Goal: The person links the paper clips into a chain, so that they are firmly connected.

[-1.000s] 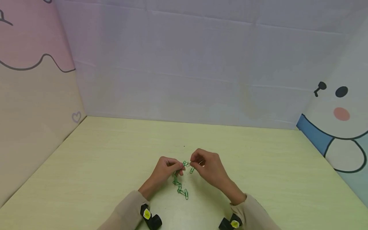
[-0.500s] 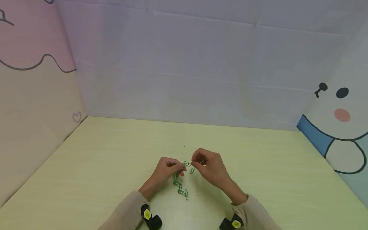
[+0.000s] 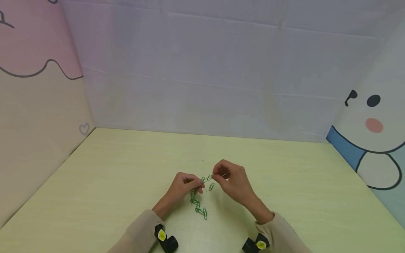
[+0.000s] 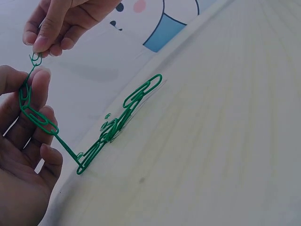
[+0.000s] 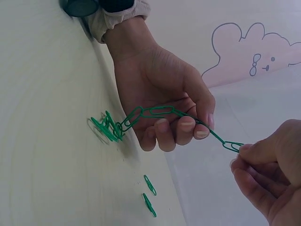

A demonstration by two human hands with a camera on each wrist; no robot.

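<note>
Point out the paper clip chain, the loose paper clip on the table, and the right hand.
paper clip chain [image 5: 160, 111]: right wrist view, a link below the left fingers.
loose paper clip [image 3: 211, 186]: head view, its middle.
right hand [image 3: 232, 181]: head view, back of hand.

Glossy green coated-wire paperclip chain [image 3: 198, 203], matt pale wood-grain table [image 3: 284, 182], soft beige cloth sleeves [image 3: 139, 232], creased matt backdrop [image 3: 205, 70]

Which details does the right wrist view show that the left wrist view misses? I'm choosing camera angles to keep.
Only the right wrist view shows two loose paper clips on the table, plus the left sleeve cuff. Only the left wrist view shows the blue-and-white cartoon backdrop. Both show the green clip chain pinched by the left hand and the right hand.
</note>
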